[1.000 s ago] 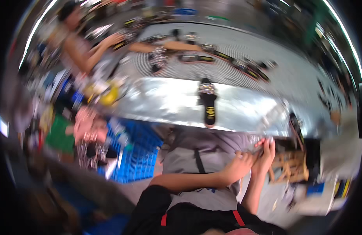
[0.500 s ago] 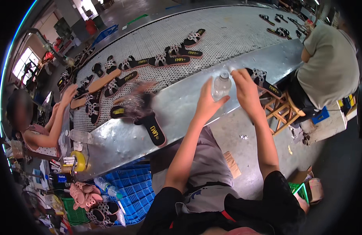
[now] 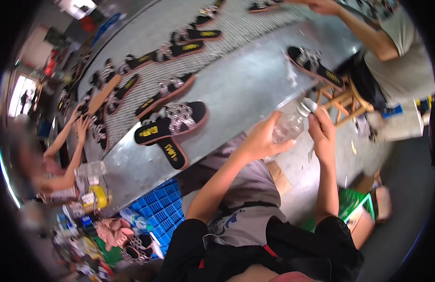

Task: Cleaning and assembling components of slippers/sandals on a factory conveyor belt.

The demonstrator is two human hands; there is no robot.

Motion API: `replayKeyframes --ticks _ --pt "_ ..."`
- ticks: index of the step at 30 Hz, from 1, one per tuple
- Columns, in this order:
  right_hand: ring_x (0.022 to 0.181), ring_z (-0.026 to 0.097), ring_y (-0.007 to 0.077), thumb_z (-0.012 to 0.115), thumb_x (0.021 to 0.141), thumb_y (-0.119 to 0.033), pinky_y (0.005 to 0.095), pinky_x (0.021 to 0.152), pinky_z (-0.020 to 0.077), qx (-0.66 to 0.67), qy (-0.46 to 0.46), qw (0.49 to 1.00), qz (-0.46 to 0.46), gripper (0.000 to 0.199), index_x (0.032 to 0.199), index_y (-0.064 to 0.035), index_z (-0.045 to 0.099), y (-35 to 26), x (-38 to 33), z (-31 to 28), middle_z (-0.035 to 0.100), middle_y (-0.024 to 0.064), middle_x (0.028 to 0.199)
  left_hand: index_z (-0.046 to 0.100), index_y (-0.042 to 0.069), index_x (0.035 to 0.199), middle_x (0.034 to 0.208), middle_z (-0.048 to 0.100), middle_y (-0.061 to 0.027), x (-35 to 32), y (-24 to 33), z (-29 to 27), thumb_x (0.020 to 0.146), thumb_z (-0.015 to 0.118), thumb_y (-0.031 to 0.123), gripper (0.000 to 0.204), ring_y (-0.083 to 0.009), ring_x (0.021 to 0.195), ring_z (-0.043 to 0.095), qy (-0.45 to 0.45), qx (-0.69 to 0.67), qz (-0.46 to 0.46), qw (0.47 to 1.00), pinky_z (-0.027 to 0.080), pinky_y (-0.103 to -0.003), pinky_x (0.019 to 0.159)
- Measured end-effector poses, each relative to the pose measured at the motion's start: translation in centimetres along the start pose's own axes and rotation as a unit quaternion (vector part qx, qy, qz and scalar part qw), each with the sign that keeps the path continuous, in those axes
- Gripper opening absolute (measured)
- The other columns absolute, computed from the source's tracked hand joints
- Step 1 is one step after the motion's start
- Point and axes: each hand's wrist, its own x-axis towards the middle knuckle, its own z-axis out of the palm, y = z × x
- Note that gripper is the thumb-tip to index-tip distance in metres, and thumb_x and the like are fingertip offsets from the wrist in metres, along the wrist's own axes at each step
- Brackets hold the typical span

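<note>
Clear plastic, the rounded bottle [image 3: 289,127] is held tilted near the silver sheet-metal bench [image 3: 236,84], wrapped by the left hand [image 3: 260,139], apparently for steadiness; whether its neck is pinched by the bent fingers of the right hand [image 3: 322,126] cannot be told

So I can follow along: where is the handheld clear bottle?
In the head view, right of centre, the clear bottle is in the left hand, just below the near edge of the metal table, with the right hand at its top.
</note>
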Motion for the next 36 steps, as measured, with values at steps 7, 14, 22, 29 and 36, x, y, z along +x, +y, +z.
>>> replayKeyframes --ticks 7,14,22,29,36 --pt "0.053 0.029 0.0011 0.055 0.106 -0.013 0.0221 0.048 0.0224 0.238 0.068 0.911 0.33 0.026 0.129 -0.0096 0.065 5.5 -7.4 -0.2 0.038 -0.0098 0.068 0.054 -0.004 0.116 0.097 0.072 -0.0193 -1.1 -3.6 4.0 0.083 0.078 0.047 0.065 -0.0271 0.089 0.073 -0.131 -0.058 -0.253 0.957 0.055 -0.038 0.08" --pt "0.05 0.026 0.0008 0.056 0.106 -0.015 0.0222 0.047 0.0204 0.294 0.09 0.876 0.371 0.024 0.129 -0.0108 0.063 9.3 -9.7 -0.2 0.037 -0.011 0.065 0.053 -0.005 0.114 0.095 0.072 -0.0217 -0.2 -5.6 5.7 0.081 0.077 0.052 0.07 -0.0287 0.083 0.074 -0.185 0.012 -0.302 0.935 0.055 -0.037 0.077" --pt "0.05 0.027 0.0009 0.053 0.107 -0.016 0.0217 0.047 0.0205 0.294 0.095 0.879 0.364 0.022 0.127 -0.011 0.061 12.7 -9.4 -1.5 0.036 -0.0115 0.066 0.054 -0.005 0.118 0.099 0.073 -0.0211 2.8 -7.2 7.2 0.077 0.079 0.054 0.077 -0.031 0.093 0.074 -0.216 0.05 -0.316 0.922 0.055 -0.039 0.082" --pt "0.052 0.028 -0.001 0.056 0.103 -0.012 0.019 0.046 0.02 0.286 0.166 0.878 0.345 0.024 0.126 -0.0159 0.061 12.5 -8.9 -2.5 0.038 -0.0129 0.07 0.056 -0.004 0.127 0.116 0.069 -0.0222 2.2 -11.5 8.4 0.066 0.091 0.036 0.08 -0.0319 0.109 0.068 -0.165 0.029 -0.153 0.974 0.052 -0.039 0.093" --pt "0.049 0.036 0.0021 0.053 0.106 -0.016 0.0195 0.045 0.0284 0.23 0.147 0.909 0.316 0.016 0.113 -0.0047 0.061 15.6 -13.3 -7.0 0.062 0.0007 0.089 0.058 0.0 0.129 0.118 0.068 -0.0218 5.8 -4.5 5.7 0.06 0.093 0.026 0.082 -0.0375 0.111 0.066 -0.055 0.029 -0.002 0.998 0.052 -0.044 0.095"
